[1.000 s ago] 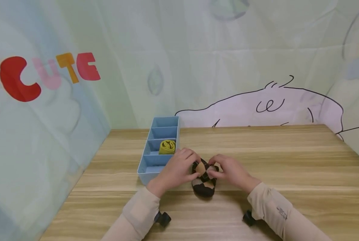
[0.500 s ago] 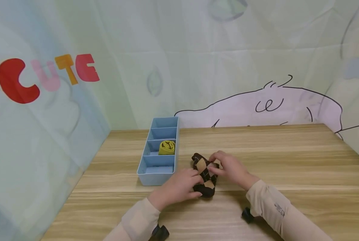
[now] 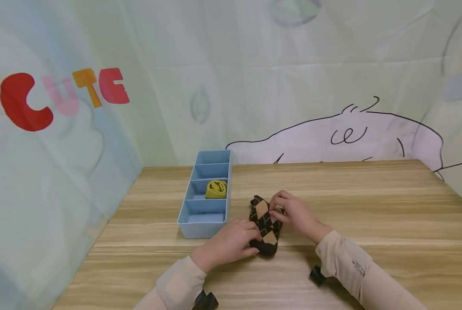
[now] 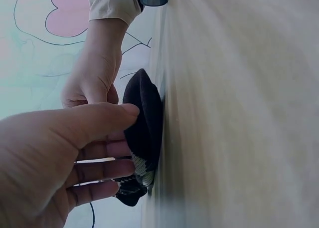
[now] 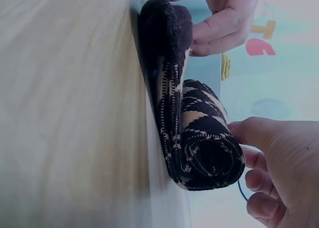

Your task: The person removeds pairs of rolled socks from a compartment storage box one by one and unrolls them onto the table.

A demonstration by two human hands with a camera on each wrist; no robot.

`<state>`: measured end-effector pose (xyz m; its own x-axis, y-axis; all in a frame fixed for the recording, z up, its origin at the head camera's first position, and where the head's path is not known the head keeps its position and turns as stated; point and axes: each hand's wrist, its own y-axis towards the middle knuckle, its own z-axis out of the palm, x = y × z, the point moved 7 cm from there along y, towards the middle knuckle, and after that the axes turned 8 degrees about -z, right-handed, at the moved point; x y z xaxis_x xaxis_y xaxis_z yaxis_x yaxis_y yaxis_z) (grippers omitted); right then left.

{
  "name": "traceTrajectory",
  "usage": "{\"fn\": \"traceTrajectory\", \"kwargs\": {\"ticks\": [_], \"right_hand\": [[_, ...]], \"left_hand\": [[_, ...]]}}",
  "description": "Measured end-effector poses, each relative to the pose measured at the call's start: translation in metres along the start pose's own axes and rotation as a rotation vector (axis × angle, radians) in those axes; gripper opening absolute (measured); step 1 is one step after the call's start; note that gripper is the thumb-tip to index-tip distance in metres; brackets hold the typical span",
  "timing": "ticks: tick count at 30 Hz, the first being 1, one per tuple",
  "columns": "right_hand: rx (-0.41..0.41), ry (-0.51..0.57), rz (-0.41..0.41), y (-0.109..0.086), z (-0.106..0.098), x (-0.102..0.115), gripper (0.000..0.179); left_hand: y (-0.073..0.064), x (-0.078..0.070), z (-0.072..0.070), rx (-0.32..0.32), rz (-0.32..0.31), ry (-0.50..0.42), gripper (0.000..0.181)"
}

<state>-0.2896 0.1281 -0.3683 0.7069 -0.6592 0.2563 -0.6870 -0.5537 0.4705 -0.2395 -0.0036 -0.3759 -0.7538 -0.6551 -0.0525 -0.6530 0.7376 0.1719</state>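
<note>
A dark argyle sock [image 3: 263, 221] with tan diamonds lies on the table, its black toe toward me. In the right wrist view its far end is coiled into a roll [image 5: 212, 160]. My right hand [image 3: 296, 215] holds this rolled part, thumb against it and fingers curled behind. At the toe, my left hand [image 3: 228, 241] touches the sock's left side with fairly straight fingers. The left wrist view shows the left thumb [image 4: 99, 119] over the black toe [image 4: 144, 113], the fingers spread along its side.
Left of the sock stands a blue divided box [image 3: 201, 230] with several compartments in a row. A rolled yellow cloth item [image 3: 216, 189] sits in one of them. The wooden table [image 3: 351, 189] meets a printed cloth backdrop [image 3: 176, 86] behind and at the left.
My left hand has come from the sock's far end down to its toe, uncovering the patterned upper part. The right hand stays at the sock's right side, shifted only slightly.
</note>
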Motion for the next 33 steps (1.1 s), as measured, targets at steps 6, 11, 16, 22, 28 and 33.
{"fn": "traceTrajectory", "kwargs": {"ticks": [6, 11, 16, 22, 28, 33], "right_hand": [[0.002, 0.004, 0.007, -0.0010, -0.0020, -0.0022, 0.007], [0.013, 0.009, 0.004, -0.0013, -0.0036, -0.0036, 0.012], [0.040, -0.015, 0.001, -0.0005, -0.0034, -0.0041, 0.019], [0.099, -0.071, -0.011, -0.0005, -0.0013, -0.0043, 0.036], [0.142, -0.128, -0.004, -0.0024, 0.0026, -0.0059, 0.047], [0.158, -0.133, 0.037, -0.0045, 0.0054, -0.0099, 0.049]], "left_hand": [[0.0025, -0.0008, 0.0002, 0.021, -0.003, 0.010, 0.020], [0.0034, -0.0005, -0.0007, 0.029, -0.008, 0.008, 0.019], [0.0041, 0.0002, -0.0008, 0.022, 0.004, 0.013, 0.019], [0.0031, 0.0008, -0.0006, 0.015, 0.007, -0.001, 0.019], [0.0014, -0.0007, 0.0009, 0.023, 0.008, -0.013, 0.018], [0.0009, -0.0032, 0.0020, 0.043, 0.014, -0.024, 0.018]]}}
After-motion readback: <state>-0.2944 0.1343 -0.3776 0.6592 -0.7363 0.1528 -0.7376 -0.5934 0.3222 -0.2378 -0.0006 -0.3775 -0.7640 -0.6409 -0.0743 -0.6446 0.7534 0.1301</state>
